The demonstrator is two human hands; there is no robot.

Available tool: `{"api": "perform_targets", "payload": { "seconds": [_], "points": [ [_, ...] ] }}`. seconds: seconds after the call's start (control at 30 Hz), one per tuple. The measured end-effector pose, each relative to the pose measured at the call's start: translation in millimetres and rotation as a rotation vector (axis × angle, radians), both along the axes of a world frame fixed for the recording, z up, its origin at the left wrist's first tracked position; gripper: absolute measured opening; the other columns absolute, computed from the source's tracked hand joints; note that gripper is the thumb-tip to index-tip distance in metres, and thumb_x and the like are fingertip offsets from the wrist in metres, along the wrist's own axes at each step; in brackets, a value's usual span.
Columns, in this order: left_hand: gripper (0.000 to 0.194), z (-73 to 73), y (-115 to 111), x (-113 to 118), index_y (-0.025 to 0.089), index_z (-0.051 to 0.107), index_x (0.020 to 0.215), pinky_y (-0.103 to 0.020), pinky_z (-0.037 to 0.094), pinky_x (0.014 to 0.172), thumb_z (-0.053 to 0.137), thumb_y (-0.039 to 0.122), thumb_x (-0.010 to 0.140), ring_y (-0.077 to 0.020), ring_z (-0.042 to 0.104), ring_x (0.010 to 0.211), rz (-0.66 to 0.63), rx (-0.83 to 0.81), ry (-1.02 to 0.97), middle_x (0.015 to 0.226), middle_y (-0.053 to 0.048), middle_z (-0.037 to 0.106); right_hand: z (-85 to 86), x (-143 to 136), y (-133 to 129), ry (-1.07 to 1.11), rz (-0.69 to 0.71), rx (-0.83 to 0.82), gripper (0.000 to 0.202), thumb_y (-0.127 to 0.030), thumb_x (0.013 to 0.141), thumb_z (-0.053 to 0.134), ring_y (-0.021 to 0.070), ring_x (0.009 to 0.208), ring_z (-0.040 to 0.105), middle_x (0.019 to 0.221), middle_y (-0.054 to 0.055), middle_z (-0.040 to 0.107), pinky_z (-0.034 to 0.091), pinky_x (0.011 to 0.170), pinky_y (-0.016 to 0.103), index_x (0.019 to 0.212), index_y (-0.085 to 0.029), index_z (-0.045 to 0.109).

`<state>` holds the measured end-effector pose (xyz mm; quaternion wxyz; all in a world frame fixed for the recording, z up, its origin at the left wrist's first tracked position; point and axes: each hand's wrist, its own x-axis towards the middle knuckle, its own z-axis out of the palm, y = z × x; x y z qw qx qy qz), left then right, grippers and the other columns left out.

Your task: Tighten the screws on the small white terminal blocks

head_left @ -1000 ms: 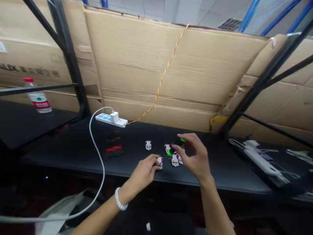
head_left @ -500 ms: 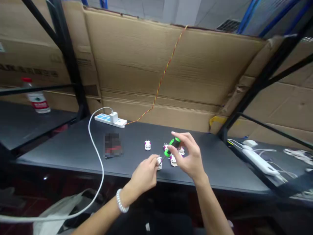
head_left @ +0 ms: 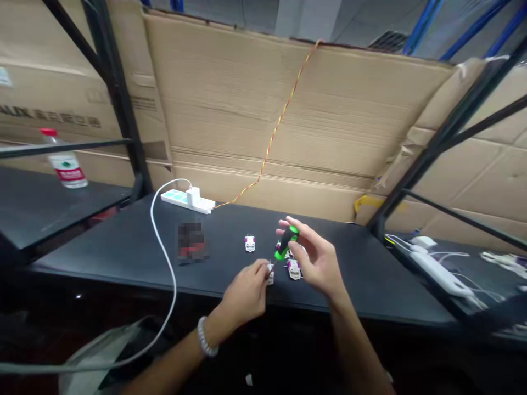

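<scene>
Currently, bare surface on the black table (head_left: 381,274) extends right of the hands; work sits close to its near edge. Far left, a red-capped bottle (head_left: 69,167) stands upright, fill level unclear. Left hand (head_left: 246,291) pinches a small white part (head_left: 270,275) at the fingertips. Screwdriver (head_left: 287,242) slants down-left to that part, tip seating unclear. Right hand (head_left: 316,258) curves loosely about its handle; cannot tell whether it grasps firmly.

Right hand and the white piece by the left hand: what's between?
A green-and-black screwdriver, slanting from the right hand toward the white piece, as the head view shows.
</scene>
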<state>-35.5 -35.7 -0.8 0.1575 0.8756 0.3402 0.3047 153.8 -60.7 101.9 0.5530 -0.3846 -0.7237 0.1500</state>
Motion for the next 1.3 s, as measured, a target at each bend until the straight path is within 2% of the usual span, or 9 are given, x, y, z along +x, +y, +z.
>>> {"api": "perform_targets", "payload": {
  "seconds": [0.2, 0.53, 0.67, 0.73, 0.87, 0.93, 1.07, 1.13, 1.3],
  "points": [
    [0.028, 3.3, 0.3, 1.2, 0.022, 0.059, 0.112, -0.044, 0.059, 0.103, 0.048, 0.004, 0.093, -0.0283, 0.07, 0.113, -0.032, -0.013, -0.057, 0.124, -0.012, 0.068, 3.2, -2.1, 3.9, -0.089, -0.154, 0.1, 0.032, -0.03, 0.097, 0.074, 0.0207, 0.094, 0.071, 0.111, 0.007, 0.072, 0.063, 0.084, 0.037, 0.129, -0.029, 0.074],
    [0.02, 2.7, 3.7, -0.7, 0.021, 0.06, 0.1, -0.043, 0.058, 0.105, 0.056, 0.003, 0.092, -0.0267, 0.066, 0.113, -0.057, -0.046, -0.104, 0.123, -0.01, 0.065, 0.0, -4.2, -4.9, -0.05, 0.043, -0.029, 0.041, -0.027, 0.108, 0.054, 0.0255, 0.127, 0.07, 0.145, 0.012, 0.064, 0.061, 0.105, 0.044, 0.149, -0.031, 0.058],
    [0.022, -0.9, 5.5, -2.3, 0.022, 0.06, 0.103, -0.044, 0.056, 0.108, 0.058, 0.003, 0.091, -0.0271, 0.066, 0.118, -0.071, -0.06, -0.122, 0.127, -0.009, 0.065, 3.1, -4.8, -5.7, -0.083, -0.205, 0.122, 0.03, -0.032, 0.093, 0.08, 0.0226, 0.103, 0.069, 0.119, 0.008, 0.064, 0.062, 0.093, 0.039, 0.122, -0.029, 0.075],
    [0.023, -2.7, 6.2, -2.0, 0.022, 0.061, 0.102, -0.043, 0.056, 0.108, 0.058, 0.003, 0.09, -0.0265, 0.066, 0.118, -0.073, -0.07, -0.135, 0.127, -0.009, 0.065, 2.9, -3.5, -3.7, -0.057, -0.27, 0.128, 0.029, -0.031, 0.094, 0.078, 0.0202, 0.096, 0.069, 0.114, 0.007, 0.065, 0.061, 0.089, 0.037, 0.123, -0.029, 0.076],
    [0.024, -3.1, 6.1, -1.1, 0.022, 0.063, 0.102, -0.043, 0.057, 0.108, 0.058, 0.002, 0.089, -0.0268, 0.066, 0.117, -0.052, -0.077, -0.135, 0.127, -0.009, 0.064, 0.5, 0.9, -1.3, -0.022, -0.12, 0.026, 0.04, -0.027, 0.107, 0.055, 0.024, 0.118, 0.071, 0.136, 0.01, 0.068, 0.059, 0.103, 0.042, 0.146, -0.032, 0.063],
    [0.025, -1.4, 5.7, -1.2, 0.022, 0.063, 0.102, -0.044, 0.057, 0.108, 0.057, 0.001, 0.089, -0.0273, 0.067, 0.117, -0.052, -0.079, -0.127, 0.126, -0.01, 0.065, -0.3, 1.4, -1.3, -0.021, -0.078, 0.01, 0.042, -0.028, 0.106, 0.056, 0.0254, 0.121, 0.071, 0.138, 0.01, 0.068, 0.058, 0.106, 0.045, 0.148, -0.033, 0.062],
    [0.029, 2.6, 7.2, -2.6, 0.021, 0.064, 0.099, -0.044, 0.056, 0.109, 0.056, -0.002, 0.085, -0.0274, 0.066, 0.119, -0.075, -0.106, -0.133, 0.126, -0.009, 0.066, -2.1, -0.9, 1.0, -0.033, -0.239, 0.095, 0.038, -0.034, 0.091, 0.082, 0.0227, 0.102, 0.069, 0.123, 0.008, 0.065, 0.061, 0.093, 0.041, 0.129, -0.032, 0.075],
    [0.029, 3.3, 9.1, -3.3, 0.021, 0.066, 0.098, -0.044, 0.055, 0.111, 0.054, -0.003, 0.085, -0.0271, 0.067, 0.12, -0.082, -0.127, -0.149, 0.126, -0.009, 0.067, -3.7, -1.3, 3.1, 0.011, -0.281, 0.122, 0.032, -0.033, 0.091, 0.082, 0.0211, 0.098, 0.069, 0.119, 0.007, 0.064, 0.062, 0.091, 0.04, 0.122, -0.031, 0.078],
    [0.031, 1.5, 12.4, -3.9, 0.021, 0.068, 0.096, -0.042, 0.055, 0.11, 0.054, -0.003, 0.085, -0.0265, 0.068, 0.118, -0.081, -0.142, -0.178, 0.125, -0.009, 0.069, -6.8, -0.3, 3.4, 0.09, -0.07, 0.026, 0.036, -0.029, 0.105, 0.059, 0.0263, 0.125, 0.071, 0.139, 0.01, 0.071, 0.06, 0.108, 0.045, 0.14, -0.03, 0.067]
  ]
}}
